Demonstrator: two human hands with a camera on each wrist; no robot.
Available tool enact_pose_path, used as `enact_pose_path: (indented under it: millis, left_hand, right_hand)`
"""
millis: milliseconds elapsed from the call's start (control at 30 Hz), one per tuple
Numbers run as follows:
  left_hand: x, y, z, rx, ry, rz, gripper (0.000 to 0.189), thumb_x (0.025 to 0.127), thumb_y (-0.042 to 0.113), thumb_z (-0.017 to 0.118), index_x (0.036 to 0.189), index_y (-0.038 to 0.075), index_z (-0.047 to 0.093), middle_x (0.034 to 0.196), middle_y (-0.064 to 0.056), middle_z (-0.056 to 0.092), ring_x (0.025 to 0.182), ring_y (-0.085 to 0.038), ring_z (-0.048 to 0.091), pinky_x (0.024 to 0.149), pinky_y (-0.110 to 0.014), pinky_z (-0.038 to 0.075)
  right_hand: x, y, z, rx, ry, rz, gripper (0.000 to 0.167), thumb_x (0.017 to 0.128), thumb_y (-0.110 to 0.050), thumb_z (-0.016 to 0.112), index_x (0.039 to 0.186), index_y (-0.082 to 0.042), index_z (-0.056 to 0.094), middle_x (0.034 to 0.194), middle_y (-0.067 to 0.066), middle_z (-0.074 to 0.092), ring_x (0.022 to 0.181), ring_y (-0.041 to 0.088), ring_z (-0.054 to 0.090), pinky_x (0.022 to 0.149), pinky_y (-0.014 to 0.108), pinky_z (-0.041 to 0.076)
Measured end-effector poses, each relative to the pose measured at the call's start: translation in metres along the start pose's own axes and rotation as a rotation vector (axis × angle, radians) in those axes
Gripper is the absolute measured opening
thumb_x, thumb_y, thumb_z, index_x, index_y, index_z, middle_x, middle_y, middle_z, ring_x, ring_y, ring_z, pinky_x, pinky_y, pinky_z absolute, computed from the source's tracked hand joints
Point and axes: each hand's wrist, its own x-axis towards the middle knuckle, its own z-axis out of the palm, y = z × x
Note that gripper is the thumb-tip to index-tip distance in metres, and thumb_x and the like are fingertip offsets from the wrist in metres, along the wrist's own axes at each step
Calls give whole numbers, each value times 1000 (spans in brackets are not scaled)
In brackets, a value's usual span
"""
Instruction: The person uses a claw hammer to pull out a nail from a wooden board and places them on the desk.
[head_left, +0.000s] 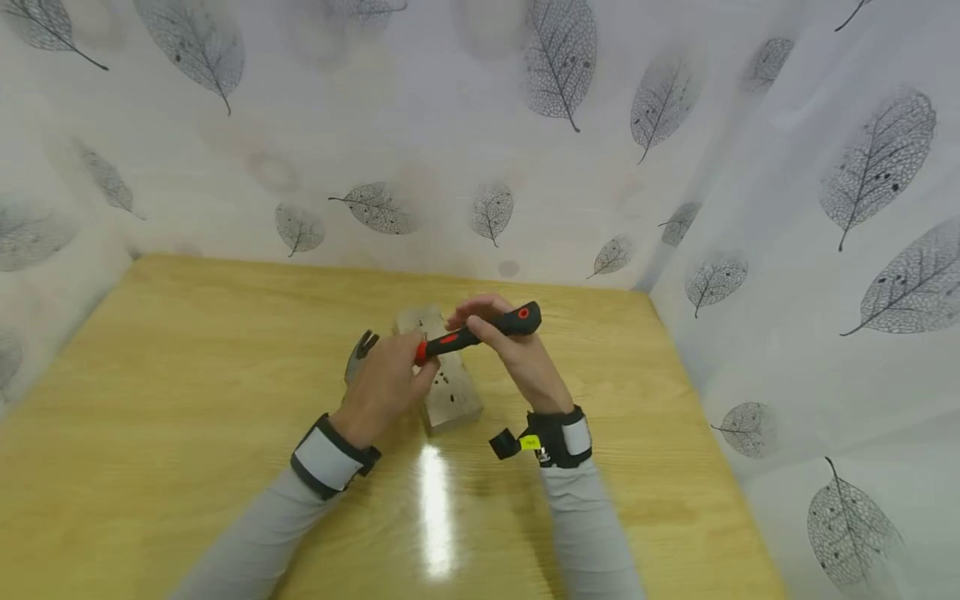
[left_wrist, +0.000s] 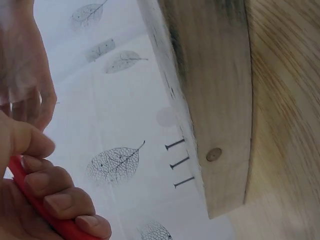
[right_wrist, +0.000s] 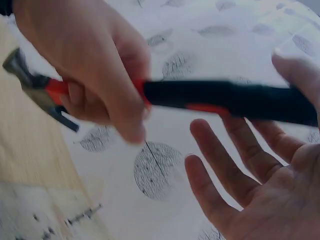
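Observation:
My left hand (head_left: 384, 382) grips a claw hammer (head_left: 450, 339) by the red neck just below its head. The steel hammer head (right_wrist: 30, 82) points left, and the black-and-red handle slants up to the right. Around the handle's far end is my right hand (head_left: 531, 371), with fingers spread and thumb at the grip; in the right wrist view these fingers (right_wrist: 225, 165) are extended, not curled round it. Beneath the hammer, a wooden block (head_left: 453, 398) lies on the table. Three nails (left_wrist: 176, 144) stick out of one face of it in the left wrist view.
The light wooden table (head_left: 187, 400) extends around the block. A white leaf-patterned sheet (head_left: 435, 133) hangs behind it and along both sides. Dark bands are strapped on both wrists; a small black camera (head_left: 504, 444) juts from the right wristband (head_left: 562, 437).

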Motion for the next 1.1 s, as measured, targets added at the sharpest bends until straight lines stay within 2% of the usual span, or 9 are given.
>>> enact_pose_path:
  millis: [100, 200, 300, 433, 567, 733, 867, 1000, 1100]
  left_hand:
    - [-4, 1, -1, 7, 21, 31, 23, 90, 8, 70, 77, 7, 51, 66, 0, 43, 50, -9, 38, 42, -21, 30]
    - [-3, 2, -2, 7, 39, 71, 22, 90, 9, 70, 79, 5, 51, 68, 0, 41, 53, -9, 37, 44, -21, 30]
    - [-1, 2, -1, -4, 44, 114, 21, 90, 8, 70, 82, 3, 52, 70, -1, 40, 55, -11, 37, 47, -22, 30]
    - [-3, 5, 2, -34, 18, 152, 21, 88, 7, 71, 85, 3, 51, 72, -1, 41, 57, -11, 38, 49, -22, 31]
    - [-6, 10, 6, -42, -15, 211, 24, 87, 9, 72, 85, 8, 48, 73, 0, 42, 62, -12, 39, 53, -23, 34]
    - [-9, 15, 1, -58, -65, 290, 20, 89, 12, 70, 100, 8, 53, 86, -1, 47, 77, -14, 43, 64, -26, 40]
    - [-6, 11, -13, -87, -99, 331, 36, 91, 15, 68, 123, 6, 57, 106, -3, 55, 85, -15, 50, 69, -25, 48]
    - [0, 0, -27, -135, -62, 331, 39, 95, 16, 65, 132, 6, 55, 124, -7, 59, 102, -20, 57, 84, -33, 55]
    - [5, -12, -35, -128, -12, 289, 36, 98, 14, 61, 132, 4, 56, 128, -10, 60, 116, -24, 56, 97, -41, 52]
  right_hand:
    - [1, 2, 15, 83, 38, -9, 24, 106, -28, 55, 100, -7, 64, 103, 8, 69, 109, 26, 68, 114, 48, 41]
    - [5, 1, 25, 212, 83, -49, 30, 108, -27, 49, 85, -8, 53, 88, 4, 61, 99, 24, 68, 115, 52, 40]
    - [11, -1, 34, 308, 120, -104, 36, 110, -26, 45, 78, -10, 43, 77, 1, 48, 86, 20, 62, 109, 51, 46]
    - [16, -3, 46, 386, 177, -195, 42, 111, -27, 39, 71, -13, 35, 67, -2, 35, 63, 16, 43, 79, 33, 52]
    - [15, -6, 54, 482, 248, -298, 50, 110, -25, 37, 62, -16, 29, 53, -4, 26, 46, 10, 29, 50, 24, 32]
    - [11, -13, 52, 513, 261, -372, 52, 108, -22, 38, 58, -17, 25, 47, -5, 20, 38, 8, 20, 40, 24, 15]
    - [9, -22, 44, 510, 234, -399, 52, 109, -22, 38, 59, -16, 25, 47, -4, 20, 38, 8, 19, 39, 24, 12]
    - [12, -33, 37, 498, 226, -442, 52, 109, -20, 37, 59, -15, 24, 47, -4, 19, 37, 8, 18, 38, 23, 12]
    - [15, -42, 33, 469, 237, -466, 51, 108, -17, 40, 60, -15, 23, 48, -4, 19, 37, 7, 17, 38, 22, 12]
